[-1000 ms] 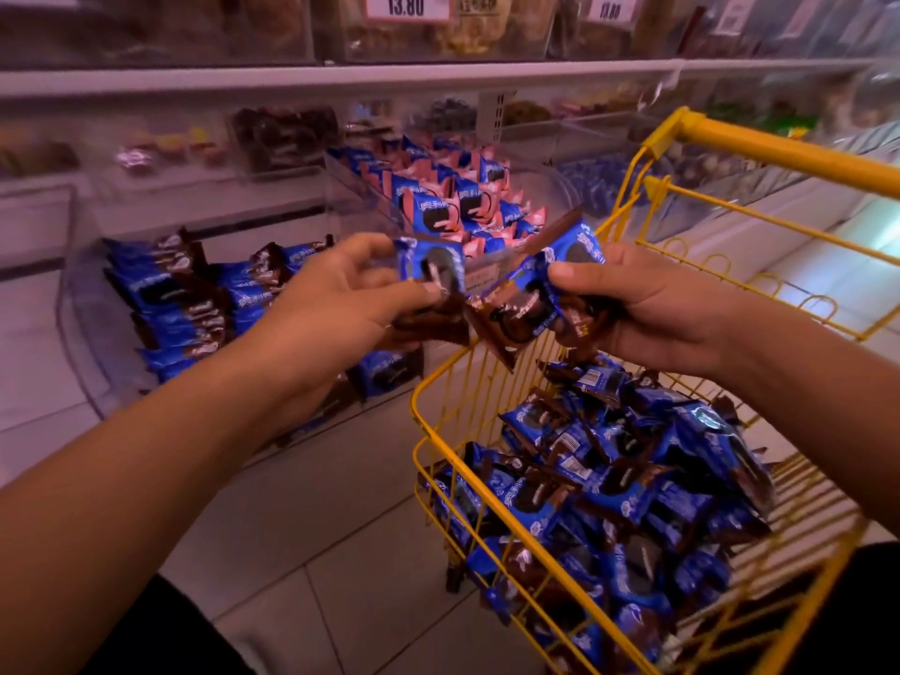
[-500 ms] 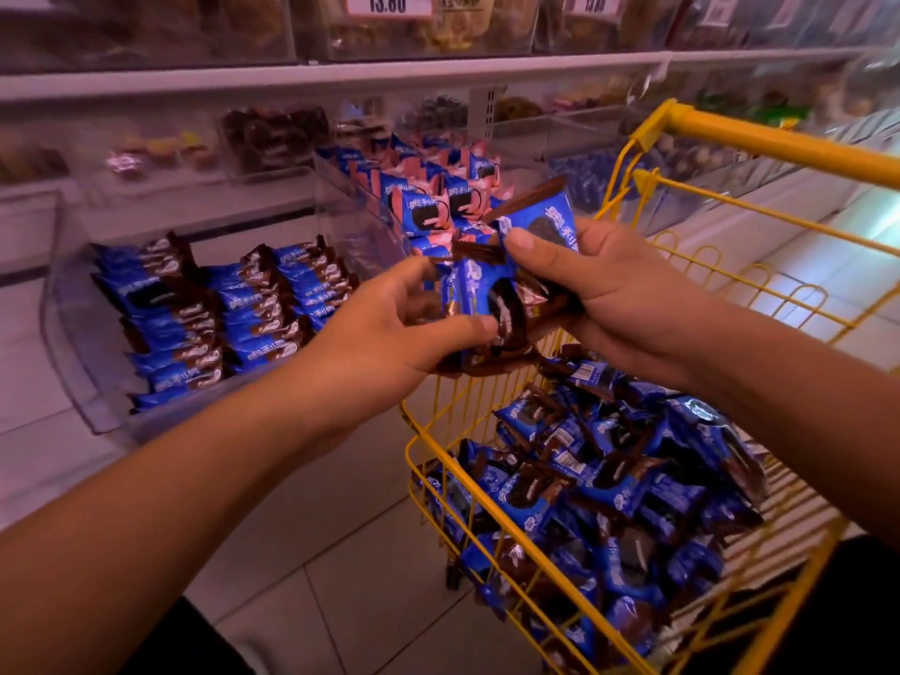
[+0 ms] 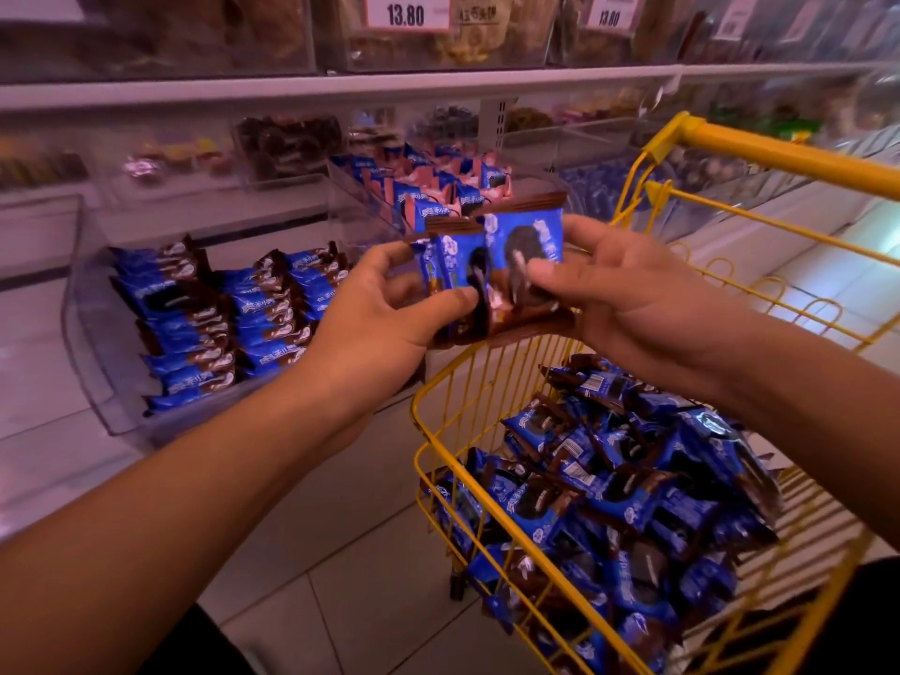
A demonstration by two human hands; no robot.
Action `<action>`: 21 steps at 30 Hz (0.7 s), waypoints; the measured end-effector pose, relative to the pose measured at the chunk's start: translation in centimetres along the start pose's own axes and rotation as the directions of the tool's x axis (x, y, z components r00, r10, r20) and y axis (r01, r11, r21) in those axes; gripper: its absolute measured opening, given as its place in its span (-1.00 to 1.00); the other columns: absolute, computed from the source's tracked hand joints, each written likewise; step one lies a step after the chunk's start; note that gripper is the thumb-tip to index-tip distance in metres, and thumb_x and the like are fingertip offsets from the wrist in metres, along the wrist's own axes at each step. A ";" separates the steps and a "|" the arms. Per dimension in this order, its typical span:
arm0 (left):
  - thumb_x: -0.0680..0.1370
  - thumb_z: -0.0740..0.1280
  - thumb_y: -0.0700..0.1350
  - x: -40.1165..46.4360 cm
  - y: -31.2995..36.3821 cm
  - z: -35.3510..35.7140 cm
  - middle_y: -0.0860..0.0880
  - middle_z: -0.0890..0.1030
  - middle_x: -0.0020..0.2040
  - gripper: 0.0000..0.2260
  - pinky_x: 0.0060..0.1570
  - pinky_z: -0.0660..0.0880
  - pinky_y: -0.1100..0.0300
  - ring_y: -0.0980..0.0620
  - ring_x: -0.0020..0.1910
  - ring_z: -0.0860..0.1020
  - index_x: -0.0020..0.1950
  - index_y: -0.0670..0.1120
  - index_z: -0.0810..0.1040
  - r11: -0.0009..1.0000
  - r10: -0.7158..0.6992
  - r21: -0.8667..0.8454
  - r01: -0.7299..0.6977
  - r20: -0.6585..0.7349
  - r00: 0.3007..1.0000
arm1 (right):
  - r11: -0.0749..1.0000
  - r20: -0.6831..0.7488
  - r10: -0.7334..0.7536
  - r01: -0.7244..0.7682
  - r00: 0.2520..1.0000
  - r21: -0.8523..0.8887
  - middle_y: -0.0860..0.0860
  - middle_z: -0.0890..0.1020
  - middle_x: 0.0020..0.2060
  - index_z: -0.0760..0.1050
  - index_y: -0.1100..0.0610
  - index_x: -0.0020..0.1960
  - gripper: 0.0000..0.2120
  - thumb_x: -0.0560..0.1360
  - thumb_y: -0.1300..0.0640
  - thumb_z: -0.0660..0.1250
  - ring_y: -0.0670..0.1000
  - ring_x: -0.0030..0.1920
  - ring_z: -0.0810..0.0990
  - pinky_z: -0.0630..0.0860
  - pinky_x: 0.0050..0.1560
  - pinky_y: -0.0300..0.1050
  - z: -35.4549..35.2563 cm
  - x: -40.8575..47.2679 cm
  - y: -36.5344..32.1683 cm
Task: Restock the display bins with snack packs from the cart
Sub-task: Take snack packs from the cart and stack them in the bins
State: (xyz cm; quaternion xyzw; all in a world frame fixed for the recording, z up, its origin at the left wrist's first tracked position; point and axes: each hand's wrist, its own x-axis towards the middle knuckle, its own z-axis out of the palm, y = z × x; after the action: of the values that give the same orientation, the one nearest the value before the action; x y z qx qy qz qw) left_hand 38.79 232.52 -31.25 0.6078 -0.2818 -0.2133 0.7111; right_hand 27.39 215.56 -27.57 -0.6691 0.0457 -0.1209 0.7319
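Above the front rim of the yellow cart (image 3: 492, 362), the left hand (image 3: 375, 324) and right hand (image 3: 628, 299) each pinch upright blue snack packs (image 3: 492, 265) with fingers curled. Left of the cart, the clear display bin (image 3: 92, 362) holds rows of identical packs. Above the cart, a shelf price tag (image 3: 406, 9) reads "13.80".

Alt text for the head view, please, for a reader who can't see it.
Both hands, left hand and right hand, hold blue snack packs between a half-filled clear display bin and a yellow cart heaped with the same packs.
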 end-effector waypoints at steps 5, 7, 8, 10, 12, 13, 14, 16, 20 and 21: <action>0.30 0.53 -0.06 -0.4 0.4 -0.2 0.00 0.69 0.12 -0.42 0.05 0.62 0.07 0.01 0.10 0.67 0.29 -0.07 0.48 0.998 0.056 0.009 -0.056 0.024 0.998 | 0.998 0.005 -0.054 0.054 0.999 0.018 0.24 0.61 0.23 0.47 0.26 0.34 -0.55 0.45 0.30 0.34 0.14 0.15 0.64 0.62 0.12 -0.01 0.1 -0.1 0.6; 0.30 0.54 -0.07 -0.5 0.4 -0.3 0.01 0.69 0.12 -0.45 0.05 0.62 0.08 0.01 0.09 0.67 0.27 -0.06 0.51 0.997 0.073 0.022 -0.074 0.032 0.997 | 0.999 0.035 -0.037 0.036 0.999 0.020 0.23 0.58 0.27 0.43 0.23 0.39 -0.52 0.47 0.28 0.33 0.15 0.20 0.62 0.60 0.17 0.03 0.0 -0.1 0.9; 0.31 0.54 -0.09 -0.6 0.4 -0.5 0.01 0.69 0.11 -0.47 0.03 0.62 0.12 0.01 0.08 0.68 0.26 -0.05 0.52 0.996 0.086 0.035 -0.088 0.038 0.996 | 1.000 0.055 -0.023 0.022 0.998 0.012 0.21 0.57 0.30 0.40 0.22 0.41 -0.50 0.48 0.27 0.33 0.18 0.25 0.59 0.57 0.22 0.09 0.0 -0.1 0.9; 0.34 0.54 -0.14 -0.7 0.5 -0.8 0.02 0.69 0.11 -0.52 -0.03 0.61 0.19 0.02 0.05 0.69 0.24 -0.04 0.55 0.993 0.109 0.035 -0.112 0.071 0.991 | 1.000 0.118 0.024 -0.022 0.993 -0.016 0.17 0.57 0.31 0.39 0.18 0.43 -0.47 0.48 0.20 0.38 0.25 0.30 0.55 0.50 0.28 0.18 -0.1 -0.2 0.9; 0.34 0.55 -0.15 -0.9 0.8 -1.2 0.03 0.70 0.10 -0.54 -0.08 0.61 0.24 0.02 0.03 0.69 0.22 -0.01 0.57 0.991 0.123 0.040 -0.129 0.120 0.985 | 0.994 0.189 0.105 -0.104 0.976 -0.013 0.17 0.59 0.28 0.42 0.15 0.40 -0.40 0.41 0.10 0.49 0.27 0.23 0.60 0.56 0.21 0.15 -0.2 -0.4 0.9; 0.32 0.57 -0.13 -1.0 1.0 -1.4 0.02 0.70 0.08 -0.52 -0.08 0.61 0.23 0.03 0.01 0.69 0.21 -0.01 0.57 0.987 0.136 0.066 -0.145 0.125 0.983 | 0.989 0.224 0.140 -0.146 0.965 0.011 0.19 0.61 0.25 0.44 0.16 0.39 -0.36 0.36 0.06 0.53 0.27 0.19 0.62 0.59 0.15 0.12 -0.1 -0.5 0.9; 0.27 0.59 -0.10 -1.1 1.2 -1.7 0.01 0.70 0.04 -0.48 -0.07 0.61 0.22 0.04 -0.01 0.69 0.21 -0.02 0.58 0.980 0.157 0.103 -0.168 0.110 0.982 | 0.984 0.246 0.162 -0.176 0.956 0.036 0.21 0.62 0.22 0.46 0.17 0.37 -0.32 0.31 0.03 0.57 0.26 0.15 0.65 0.61 0.09 0.10 0.1 -0.6 0.9; 0.17 0.62 -0.03 -1.5 1.7 -2.3 -0.01 0.69 -0.06 -0.38 -0.04 0.61 0.17 0.11 -0.13 0.64 0.21 -0.03 0.58 0.959 0.210 0.184 -0.215 0.048 0.977 | 0.981 0.252 0.173 -0.189 0.952 0.041 0.23 0.65 0.16 0.54 0.18 0.31 -0.28 0.22 -0.02 0.64 0.23 0.08 0.67 0.63 0.07 0.07 0.8 -0.4 0.8; 0.20 0.63 0.14 -2.5 3.2 -4.4 -0.01 0.68 -0.15 -0.36 -0.18 0.58 0.19 0.16 -0.21 0.58 0.22 0.06 0.55 0.884 0.284 0.370 -0.285 0.058 0.957 | 0.975 0.322 0.158 -0.199 0.933 0.098 0.14 0.70 -0.07 0.67 0.17 0.06 -0.40 0.08 -0.04 0.64 0.05 -0.17 0.69 0.61 -0.12 -0.03 3.7 1.2 0.0; 0.24 0.61 0.15 -2.6 3.8 -5.5 0.00 0.68 -0.17 -0.42 -0.21 0.56 0.24 0.17 -0.22 0.59 0.20 0.09 0.54 0.856 0.306 0.409 -0.315 0.090 0.948 | 0.969 0.356 0.151 -0.210 0.922 0.132 0.11 0.69 -0.13 0.64 0.18 0.08 -0.42 0.11 -0.02 0.61 0.02 -0.24 0.68 0.60 -0.21 -0.08 4.8 1.9 -0.3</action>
State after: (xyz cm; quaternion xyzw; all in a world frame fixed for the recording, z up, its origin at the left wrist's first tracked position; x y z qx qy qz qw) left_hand 40.34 238.96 -28.41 0.6899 -0.4228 -0.0371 0.5864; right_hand 30.25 219.70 -26.66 -0.6088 -0.0313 0.0622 0.7903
